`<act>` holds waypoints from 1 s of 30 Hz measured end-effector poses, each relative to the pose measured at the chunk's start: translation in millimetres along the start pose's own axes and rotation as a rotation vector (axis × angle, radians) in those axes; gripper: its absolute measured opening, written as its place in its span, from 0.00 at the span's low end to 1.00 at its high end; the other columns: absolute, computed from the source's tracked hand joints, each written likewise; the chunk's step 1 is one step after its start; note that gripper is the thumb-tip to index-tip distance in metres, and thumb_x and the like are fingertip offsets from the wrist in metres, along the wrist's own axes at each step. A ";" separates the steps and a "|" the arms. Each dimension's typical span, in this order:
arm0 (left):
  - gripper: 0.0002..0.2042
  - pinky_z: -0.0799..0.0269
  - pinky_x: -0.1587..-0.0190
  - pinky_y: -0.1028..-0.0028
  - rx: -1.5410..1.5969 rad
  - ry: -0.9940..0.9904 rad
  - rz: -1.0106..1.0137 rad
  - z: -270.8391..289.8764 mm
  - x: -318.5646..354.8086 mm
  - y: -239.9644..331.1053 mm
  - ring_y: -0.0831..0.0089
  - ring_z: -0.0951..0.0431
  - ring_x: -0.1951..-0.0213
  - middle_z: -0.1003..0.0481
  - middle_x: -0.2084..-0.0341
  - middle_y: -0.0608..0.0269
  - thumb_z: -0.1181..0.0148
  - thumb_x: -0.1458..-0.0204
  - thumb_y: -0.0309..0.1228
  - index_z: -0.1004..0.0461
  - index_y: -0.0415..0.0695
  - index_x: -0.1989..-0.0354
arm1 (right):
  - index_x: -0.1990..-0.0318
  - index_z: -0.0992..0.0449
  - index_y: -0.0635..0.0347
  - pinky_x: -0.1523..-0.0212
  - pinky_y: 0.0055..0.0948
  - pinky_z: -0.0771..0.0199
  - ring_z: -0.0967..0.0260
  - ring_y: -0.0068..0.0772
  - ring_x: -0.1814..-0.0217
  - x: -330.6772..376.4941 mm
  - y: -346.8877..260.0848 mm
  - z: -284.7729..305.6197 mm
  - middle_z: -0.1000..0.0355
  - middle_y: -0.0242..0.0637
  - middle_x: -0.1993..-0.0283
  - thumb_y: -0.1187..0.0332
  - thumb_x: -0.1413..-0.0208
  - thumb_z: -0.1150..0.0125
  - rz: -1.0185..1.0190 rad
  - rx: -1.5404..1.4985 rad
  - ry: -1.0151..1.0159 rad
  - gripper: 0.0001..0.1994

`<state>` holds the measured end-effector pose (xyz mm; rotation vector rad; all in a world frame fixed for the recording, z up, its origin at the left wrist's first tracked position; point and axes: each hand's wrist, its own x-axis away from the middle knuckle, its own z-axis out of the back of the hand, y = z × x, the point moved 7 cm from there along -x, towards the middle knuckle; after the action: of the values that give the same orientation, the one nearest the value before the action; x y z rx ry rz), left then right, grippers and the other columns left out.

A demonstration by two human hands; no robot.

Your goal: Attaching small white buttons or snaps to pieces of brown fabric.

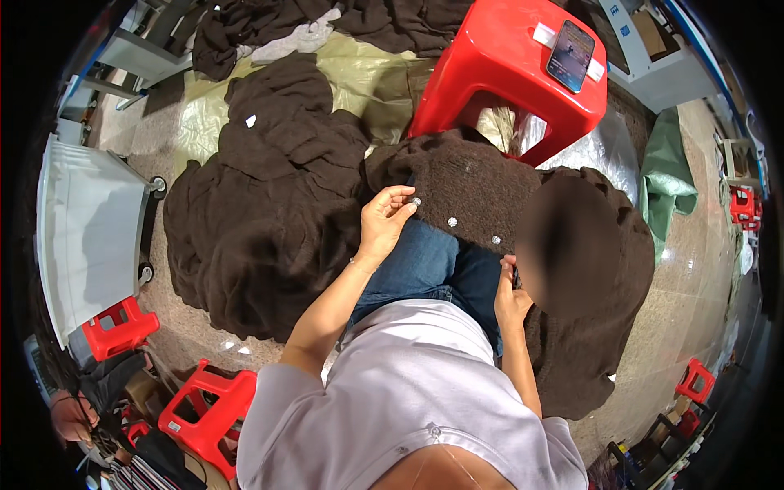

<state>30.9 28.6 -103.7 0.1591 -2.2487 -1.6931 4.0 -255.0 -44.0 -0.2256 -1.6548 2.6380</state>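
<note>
Across my lap lies a dark brown knit garment [467, 189] with several shiny white buttons [452, 222] along its near edge. At the left end of that edge my left hand [382, 226] is closed, thumb and forefinger pinching the knit right beside a button. My right hand [512, 302] is closed on the same edge further right, past the last visible button, its thumb on top. A blurred round patch hides the knit just beyond the right hand. Blue jeans [420, 260] show beneath the garment.
A large pile of brown knitwear [253, 220] lies to my left on yellowish plastic sheeting [359, 69]. Ahead stands a red stool [490, 49] carrying a phone [571, 55]. More brown knit [584, 367] hangs at my right. A white wheeled cabinet [90, 220] and red stools [211, 412] stand left.
</note>
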 end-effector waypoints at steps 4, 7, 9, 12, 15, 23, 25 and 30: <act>0.17 0.29 0.56 0.83 -0.033 -0.016 -0.026 -0.6 0.4 7.3 0.84 0.26 0.63 0.25 0.64 0.68 0.39 0.49 0.14 0.28 0.39 0.50 | 0.62 0.26 0.66 0.64 0.22 0.31 0.31 0.25 0.67 -2.5 -5.3 -4.4 0.29 0.37 0.67 0.81 0.45 0.44 0.009 0.023 -0.021 0.05; 0.18 0.30 0.54 0.82 0.015 -0.042 -0.002 -4.4 2.2 15.7 0.83 0.26 0.61 0.25 0.63 0.68 0.41 0.48 0.13 0.29 0.39 0.49 | 0.60 0.25 0.65 0.63 0.23 0.30 0.31 0.25 0.67 -6.2 -13.3 -9.7 0.28 0.37 0.67 0.78 0.44 0.41 -0.005 0.055 -0.068 0.06; 0.18 0.30 0.53 0.82 0.050 -0.049 -0.005 -5.8 3.5 19.2 0.83 0.26 0.60 0.26 0.62 0.67 0.41 0.49 0.13 0.30 0.39 0.49 | 0.59 0.25 0.65 0.63 0.24 0.29 0.30 0.25 0.67 -7.3 -20.5 -12.9 0.28 0.37 0.67 0.77 0.44 0.40 0.014 0.076 -0.092 0.07; 0.18 0.30 0.53 0.82 0.073 -0.064 -0.003 -8.1 5.7 21.3 0.83 0.26 0.59 0.26 0.62 0.67 0.41 0.49 0.12 0.30 0.39 0.49 | 0.56 0.25 0.66 0.63 0.20 0.32 0.35 0.18 0.67 -7.2 -23.4 -16.2 0.30 0.31 0.69 0.69 0.37 0.45 0.022 0.129 -0.123 0.09; 0.18 0.30 0.53 0.82 0.087 -0.060 -0.010 -8.5 7.5 22.6 0.83 0.26 0.59 0.27 0.62 0.68 0.41 0.49 0.12 0.30 0.40 0.50 | 0.57 0.24 0.64 0.70 0.24 0.33 0.34 0.22 0.73 -6.8 -17.5 -16.8 0.32 0.32 0.76 0.61 0.33 0.51 -0.037 0.036 -0.141 0.14; 0.17 0.30 0.54 0.82 0.061 -0.039 -0.020 -9.2 7.1 20.8 0.83 0.27 0.60 0.27 0.63 0.68 0.41 0.49 0.12 0.30 0.40 0.51 | 0.61 0.24 0.66 0.77 0.24 0.42 0.44 0.18 0.80 -3.5 -6.8 -24.7 0.41 0.28 0.83 0.57 0.31 0.58 -0.205 0.036 -0.208 0.20; 0.16 0.29 0.56 0.82 0.048 0.041 -0.009 -0.2 3.1 12.2 0.83 0.27 0.62 0.27 0.64 0.67 0.43 0.48 0.12 0.29 0.40 0.52 | 0.62 0.24 0.66 0.78 0.23 0.44 0.46 0.17 0.80 -2.2 -5.8 -23.5 0.43 0.27 0.83 0.58 0.31 0.58 -0.206 0.034 -0.199 0.21; 0.11 0.30 0.61 0.81 0.064 0.050 0.079 5.1 -2.6 -10.0 0.82 0.27 0.65 0.26 0.65 0.67 0.42 0.46 0.17 0.28 0.40 0.55 | 0.67 0.25 0.64 0.81 0.18 0.54 0.53 0.11 0.82 -0.4 6.5 -28.6 0.47 0.20 0.84 0.56 0.32 0.56 -0.469 -0.303 -0.183 0.21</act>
<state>30.7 31.1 -115.0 0.1242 -2.2431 -1.5605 8.5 -232.4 -62.0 0.3688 -1.8744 2.1134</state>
